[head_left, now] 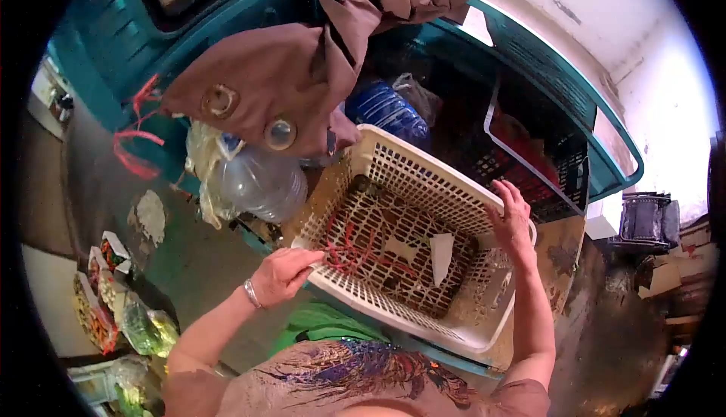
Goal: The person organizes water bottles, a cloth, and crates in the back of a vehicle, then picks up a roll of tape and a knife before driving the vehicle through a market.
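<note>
- A wooden board [558,244] lies across a teal vehicle [106,62], bearing a white basket [484,328] near its front edge.
- The left hand [283,275] grips the basket's near-left corner; the right hand [512,222] grasps the rim by the far-right corner. Equal pressure should keep it level.
- Slatted and grimy, it holds red string [350,249], a white scrap [441,258].
- Beyond: a black crate [576,175].

1. My left hand [283,275], wearing a bracelet [252,294], grips one corner of the white basket [423,177].
2. My right hand [511,220] holds its rim near the opposite end.
3. Inside lie red strings [349,249] and a white scrap [441,257].
4. Beyond sits a blue-tinted bottle [389,113].
</note>
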The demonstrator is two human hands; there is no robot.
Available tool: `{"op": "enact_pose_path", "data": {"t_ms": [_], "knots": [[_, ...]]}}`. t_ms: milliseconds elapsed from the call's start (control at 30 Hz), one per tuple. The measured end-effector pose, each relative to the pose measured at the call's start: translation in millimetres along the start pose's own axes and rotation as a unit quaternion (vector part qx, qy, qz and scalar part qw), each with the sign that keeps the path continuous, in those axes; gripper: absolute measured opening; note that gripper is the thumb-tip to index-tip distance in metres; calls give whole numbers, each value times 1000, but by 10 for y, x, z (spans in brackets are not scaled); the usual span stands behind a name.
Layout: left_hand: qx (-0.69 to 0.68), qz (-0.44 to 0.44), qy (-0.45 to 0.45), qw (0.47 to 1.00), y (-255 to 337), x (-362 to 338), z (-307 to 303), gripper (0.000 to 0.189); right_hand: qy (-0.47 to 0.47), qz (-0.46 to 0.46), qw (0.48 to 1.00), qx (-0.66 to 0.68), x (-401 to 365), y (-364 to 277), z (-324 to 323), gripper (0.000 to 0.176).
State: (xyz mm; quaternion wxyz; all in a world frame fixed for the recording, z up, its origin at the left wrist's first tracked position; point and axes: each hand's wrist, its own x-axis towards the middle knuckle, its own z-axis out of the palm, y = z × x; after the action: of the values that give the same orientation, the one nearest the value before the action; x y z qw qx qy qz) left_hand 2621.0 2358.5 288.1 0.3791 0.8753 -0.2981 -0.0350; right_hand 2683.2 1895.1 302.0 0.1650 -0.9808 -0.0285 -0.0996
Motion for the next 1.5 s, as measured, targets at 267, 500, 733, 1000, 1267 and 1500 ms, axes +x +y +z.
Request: {"op": "enact_pose_path", "data": {"t_ms": [267,500,733,1000,1267,1500], "knots": [[-11,109,-137,985,-594,1072,-199,36,-188,224,955,-50,541,781,656,53],[12,212,-125,969,-610,2480,-49,34,-189,132,972,-35,534,884,732,35],[149,106,-174,968,-885,4183,677,45,-126,145,980,-41,526,789,733,28],[404,-29,-149,902,-1960,5517,1503,71,-38,154,984,-75,479,768,776,24],[410,-72,-177,892,-2513,5641,1760,46,-22,182,982,-47,565,692,751,22],[167,-108,47,979,-2487,6053,1690,18,-48,204,977,-41,583,688,744,23]]}}
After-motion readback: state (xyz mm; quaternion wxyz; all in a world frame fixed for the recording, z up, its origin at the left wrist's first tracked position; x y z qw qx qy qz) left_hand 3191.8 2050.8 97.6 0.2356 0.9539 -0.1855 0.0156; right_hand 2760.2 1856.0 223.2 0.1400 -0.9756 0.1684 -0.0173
